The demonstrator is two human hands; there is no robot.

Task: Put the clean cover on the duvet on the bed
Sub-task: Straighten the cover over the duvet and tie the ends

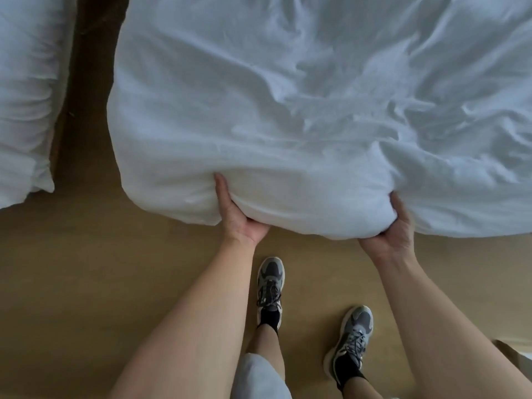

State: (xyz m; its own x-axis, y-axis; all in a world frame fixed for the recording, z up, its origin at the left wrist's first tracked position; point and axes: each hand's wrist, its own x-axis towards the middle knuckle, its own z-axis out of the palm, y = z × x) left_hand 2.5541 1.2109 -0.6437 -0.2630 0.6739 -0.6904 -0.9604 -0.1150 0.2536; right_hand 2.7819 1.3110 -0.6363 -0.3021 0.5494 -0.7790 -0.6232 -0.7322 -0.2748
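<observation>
Both hands grab the puffy, wrinkled white duvet (288,110) by its rounded near edge: left hand (239,217) thumb on top, right hand (394,228) bunching soft fabric. Smooth tan floor (100,254) and grey sneakers (269,286) sit below them.

You are wearing the one camera on your head. It is looking steeply down and slightly forward: duvet (288,125) edge filling the top, floor (86,283) and your shoes (270,283) lying below. It is sitting close above your outstretched forearms (195,312).
</observation>
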